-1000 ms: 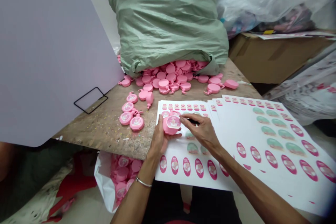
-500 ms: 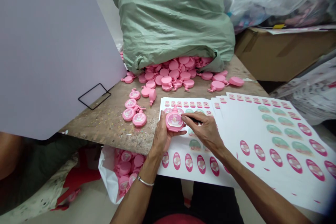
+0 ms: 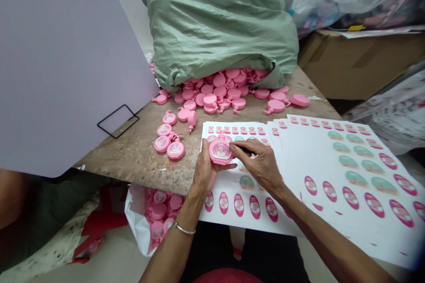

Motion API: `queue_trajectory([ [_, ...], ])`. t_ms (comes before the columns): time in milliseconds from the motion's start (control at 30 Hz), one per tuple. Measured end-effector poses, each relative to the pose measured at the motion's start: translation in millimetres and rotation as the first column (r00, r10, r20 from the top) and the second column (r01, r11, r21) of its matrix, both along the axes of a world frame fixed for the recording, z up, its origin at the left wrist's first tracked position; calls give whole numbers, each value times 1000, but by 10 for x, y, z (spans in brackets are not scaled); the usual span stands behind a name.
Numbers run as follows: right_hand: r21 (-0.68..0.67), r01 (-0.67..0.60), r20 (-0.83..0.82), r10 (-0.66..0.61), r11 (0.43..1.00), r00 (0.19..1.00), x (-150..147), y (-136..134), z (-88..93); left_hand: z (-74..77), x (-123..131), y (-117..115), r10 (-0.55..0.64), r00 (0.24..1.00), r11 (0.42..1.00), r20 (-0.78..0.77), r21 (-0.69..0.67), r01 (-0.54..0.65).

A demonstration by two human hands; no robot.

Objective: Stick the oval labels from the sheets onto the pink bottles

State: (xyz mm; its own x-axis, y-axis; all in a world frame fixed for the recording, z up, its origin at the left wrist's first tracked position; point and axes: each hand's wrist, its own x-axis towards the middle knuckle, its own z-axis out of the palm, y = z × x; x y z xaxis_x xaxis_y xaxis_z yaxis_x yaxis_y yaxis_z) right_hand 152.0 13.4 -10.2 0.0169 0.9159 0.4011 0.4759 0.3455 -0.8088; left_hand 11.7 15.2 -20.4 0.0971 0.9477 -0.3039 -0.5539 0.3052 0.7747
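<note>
My left hand (image 3: pixel 205 166) grips a pink toy pump bottle (image 3: pixel 221 151) upright, its round front with a printed label facing me. My right hand (image 3: pixel 260 163) pinches a thin black tool (image 3: pixel 247 150), which looks like tweezers though fingers cover most of it. The right fingertips touch the label's right edge. Beneath both hands lies a sticker sheet (image 3: pixel 229 225) with pink ovals, green shapes and small labels. Several labelled pink bottles (image 3: pixel 175 150) rest on the table to the left.
Unlabelled pink bottles (image 3: pixel 210 101) spill from a large green sack (image 3: pixel 219 22) at the back. More sticker sheets (image 3: pixel 318 159) spread to the right. A white bag (image 3: pixel 134 219) of pink bottles hangs below the table's left edge. Another person's arm (image 3: pixel 11 196) shows far left, below a pale panel (image 3: pixel 66 62).
The view has shifted slightly. Both hands stay at the bottle, with the right fingertips still against the label's right edge.
</note>
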Motion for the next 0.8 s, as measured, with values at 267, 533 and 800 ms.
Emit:
queue_trajectory([
  [267, 47, 23, 40, -25, 999, 999, 2, 11, -2, 55, -10, -4, -49, 999, 999, 23, 15, 49],
  [533, 104, 216, 424, -239, 971, 874, -54, -41, -73, 3, 50, -112, 166, 922, 970, -351, 225, -90],
  [800, -189, 154, 263, -101, 970, 960, -283, 516, -301, -278, -483, -128, 379, 506, 925, -775, 329, -189],
])
